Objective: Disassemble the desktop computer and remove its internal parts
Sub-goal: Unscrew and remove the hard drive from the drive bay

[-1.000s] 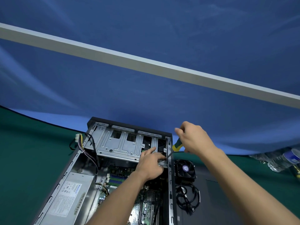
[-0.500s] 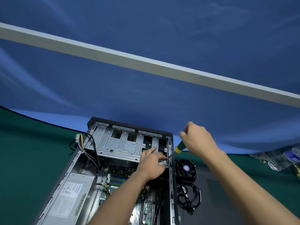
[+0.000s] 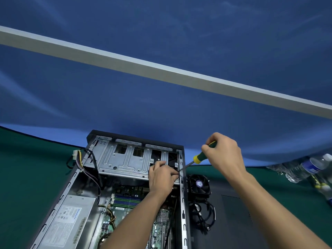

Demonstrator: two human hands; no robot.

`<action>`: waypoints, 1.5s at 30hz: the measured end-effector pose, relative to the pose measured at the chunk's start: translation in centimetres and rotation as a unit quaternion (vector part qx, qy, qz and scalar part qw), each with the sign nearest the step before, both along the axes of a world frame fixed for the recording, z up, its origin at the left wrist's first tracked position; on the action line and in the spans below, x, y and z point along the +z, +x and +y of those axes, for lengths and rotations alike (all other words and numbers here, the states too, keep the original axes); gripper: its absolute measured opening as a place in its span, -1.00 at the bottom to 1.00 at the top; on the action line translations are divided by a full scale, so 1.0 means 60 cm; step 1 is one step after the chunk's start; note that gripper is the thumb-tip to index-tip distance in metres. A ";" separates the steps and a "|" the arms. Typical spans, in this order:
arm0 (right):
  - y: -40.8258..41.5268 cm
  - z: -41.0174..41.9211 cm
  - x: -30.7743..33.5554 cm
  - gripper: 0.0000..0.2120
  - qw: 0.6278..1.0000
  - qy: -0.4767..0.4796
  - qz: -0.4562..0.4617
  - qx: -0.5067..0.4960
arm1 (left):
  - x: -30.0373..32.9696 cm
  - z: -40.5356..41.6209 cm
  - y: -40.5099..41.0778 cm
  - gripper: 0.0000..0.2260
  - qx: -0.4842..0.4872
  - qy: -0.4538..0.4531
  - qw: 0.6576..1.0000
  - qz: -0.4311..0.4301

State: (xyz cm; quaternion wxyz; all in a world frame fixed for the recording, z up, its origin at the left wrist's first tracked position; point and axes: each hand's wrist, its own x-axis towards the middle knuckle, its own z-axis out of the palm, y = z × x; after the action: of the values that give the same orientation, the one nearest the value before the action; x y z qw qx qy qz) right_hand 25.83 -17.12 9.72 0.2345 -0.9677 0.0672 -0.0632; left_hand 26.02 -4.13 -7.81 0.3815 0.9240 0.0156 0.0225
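**Desktop computer open on green mat, screwdriver at the drive cage**

Desktop computer (image 3: 111, 186) lay on its side, cover off, on the green mat (image 3: 27, 177), its far end against the blue backdrop (image 3: 161, 51), which a pale grey bar (image 3: 161, 71) crossed. Your right hand (image 3: 222, 155) curled its fingers round the green-and-yellow screwdriver (image 3: 197, 159), whose shaft slanted down to the case's right rail. Your left hand (image 3: 162, 177) rested on the silver drive cage (image 3: 125, 159), fingers bent and pinching at the shaft's tip. The power supply (image 3: 66, 221) wore a white label, its print too small to read. A loose fan (image 3: 199, 185) with a purple hub sticker sat on the dark side panel (image 3: 233, 212), beside coiled black cables (image 3: 203, 214). Plastic bottles (image 3: 309, 168) with blue labels, unreadable, lay at the right.
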 end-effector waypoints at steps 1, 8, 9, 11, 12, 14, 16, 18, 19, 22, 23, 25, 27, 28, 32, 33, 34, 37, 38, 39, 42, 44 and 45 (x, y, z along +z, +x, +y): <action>-0.001 -0.005 -0.002 -0.97 1.000 0.016 -0.014 -0.011 | 0.000 0.000 0.001 -0.87 -0.006 0.010 1.000 -0.005; -0.027 -0.028 -0.066 -0.93 0.967 0.222 -0.055 -0.111 | -0.008 0.002 -0.008 -0.81 -0.058 0.120 0.988 -0.084; -0.033 -0.030 -0.078 -0.92 0.954 0.264 -0.048 -0.131 | -0.009 0.001 -0.009 -0.80 -0.065 0.129 0.985 -0.095; -0.045 -0.030 -0.104 -0.92 0.933 0.326 -0.029 -0.151 | -0.008 -0.001 -0.009 -0.79 -0.080 0.138 0.981 -0.112; -0.051 -0.029 -0.116 -0.91 0.926 0.343 -0.019 -0.154 | -0.007 -0.002 -0.008 -0.78 -0.089 0.143 0.978 -0.119; -0.064 -0.028 -0.139 -0.89 0.919 0.361 -0.005 -0.158 | -0.007 -0.002 -0.007 -0.77 -0.102 0.158 0.974 -0.128; -0.074 -0.031 -0.156 -0.88 0.918 0.362 0.012 -0.160 | -0.007 0.001 -0.004 -0.76 -0.115 0.177 0.968 -0.135; -0.083 -0.039 -0.166 -0.86 0.930 0.333 0.031 -0.153 | -0.009 0.002 -0.002 -0.77 -0.137 0.199 0.960 -0.140; -0.087 -0.046 -0.170 -0.86 0.940 0.307 0.041 -0.142 | -0.008 0.001 -0.001 -0.78 -0.149 0.214 0.955 -0.141; -0.095 -0.063 -0.179 -0.83 0.977 0.166 0.110 -0.082 | -0.007 -0.002 -0.001 -0.79 -0.163 0.238 0.948 -0.133; -0.098 -0.064 -0.184 -0.82 0.982 0.111 0.140 -0.062 | -0.006 -0.004 -0.001 -0.79 -0.162 0.239 0.949 -0.128; -0.102 -0.061 -0.197 -0.78 0.981 0.063 0.176 -0.048 | -0.003 -0.007 -0.001 -0.79 -0.159 0.237 0.951 -0.116; -0.103 -0.054 -0.209 -0.78 0.979 0.071 0.182 -0.055 | 0.002 -0.008 0.001 -0.82 -0.147 0.225 0.958 -0.102; -0.103 -0.051 -0.212 -0.78 0.978 0.077 0.183 -0.057 | 0.005 -0.008 0.002 -0.84 -0.148 0.228 0.958 -0.096; -0.102 -0.046 -0.224 -0.78 0.976 0.096 0.191 -0.052 | 0.015 -0.009 0.018 -0.81 -0.185 0.255 0.947 -0.066; -0.102 -0.045 -0.225 -0.78 0.975 0.098 0.192 -0.051 | 0.022 -0.008 0.024 -0.82 -0.196 0.254 0.946 -0.044; -0.101 -0.045 -0.226 -0.79 0.975 0.101 0.193 -0.051 | 0.029 -0.008 0.030 -0.84 -0.206 0.248 0.946 -0.016; -0.101 -0.046 -0.227 -0.80 0.973 0.114 0.195 -0.052 | 0.047 -0.005 0.048 -0.86 -0.235 0.206 0.946 0.080; -0.101 -0.045 -0.228 -0.80 0.972 0.121 0.196 -0.051 | 0.050 -0.004 0.054 -0.86 -0.247 0.202 0.942 0.099; -0.101 -0.045 -0.228 -0.81 0.971 0.126 0.198 -0.050 | 0.052 -0.004 0.057 -0.85 -0.260 0.207 0.937 0.108; -0.100 -0.044 -0.228 -0.81 0.968 0.139 0.203 -0.054 | 0.057 -0.008 0.059 -0.79 -0.285 0.237 0.923 0.107; -0.099 -0.043 -0.227 -0.81 0.966 0.134 0.210 -0.060 | 0.056 -0.011 0.056 -0.78 -0.289 0.252 0.918 0.098; -0.099 -0.041 -0.226 -0.80 0.966 0.124 0.217 -0.060 | 0.056 -0.012 0.054 -0.79 -0.288 0.256 0.918 0.096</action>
State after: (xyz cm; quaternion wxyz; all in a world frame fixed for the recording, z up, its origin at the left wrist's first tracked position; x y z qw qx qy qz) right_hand 19.89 -19.58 -3.83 0.3284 -0.9158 0.1814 0.1432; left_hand 29.28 -4.84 -4.47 0.1183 0.9523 -0.2212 -0.1735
